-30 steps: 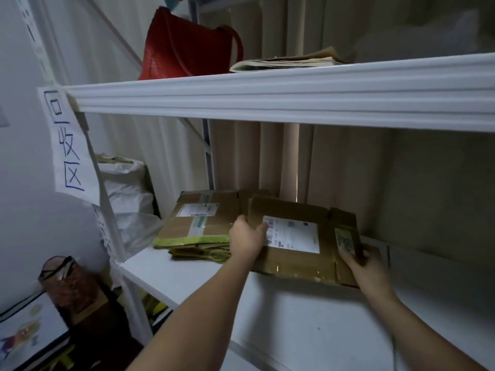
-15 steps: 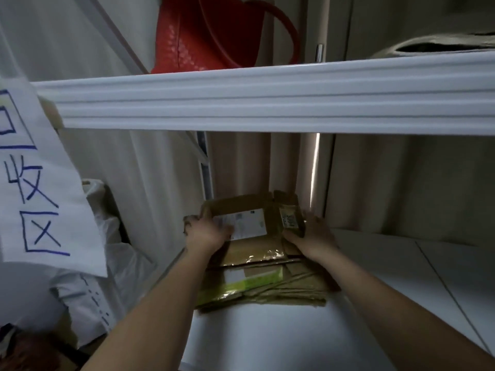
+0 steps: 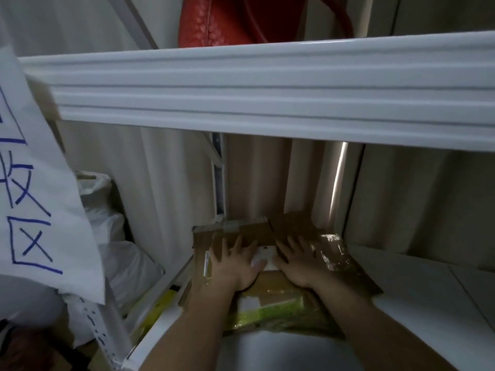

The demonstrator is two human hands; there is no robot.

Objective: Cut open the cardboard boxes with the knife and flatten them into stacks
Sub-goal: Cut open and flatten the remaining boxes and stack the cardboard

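On the white shelf board [image 3: 417, 298], beneath the ribbed shelf edge above, you are pressing a flattened cardboard box [image 3: 257, 234] down onto the stack of flattened boxes [image 3: 270, 309] at the shelf's left end. Your left hand [image 3: 235, 261] and right hand [image 3: 297, 261] are lying flat on it side by side, fingers straight and spread, gripping nothing, with the white shipping label [image 3: 265, 257] showing between them. To do this well, you are best leaning your weight through both palms, working toward the creased flaps at the back and the tape-covered corner on the right, and squaring the edges to the pile so it is not sliding off the left rim. No knife is showing anywhere. How many boxes are lying underneath is hard to judge in the dim light, and the paper sign [image 3: 34, 199] with blue handwriting is cut off at the left.
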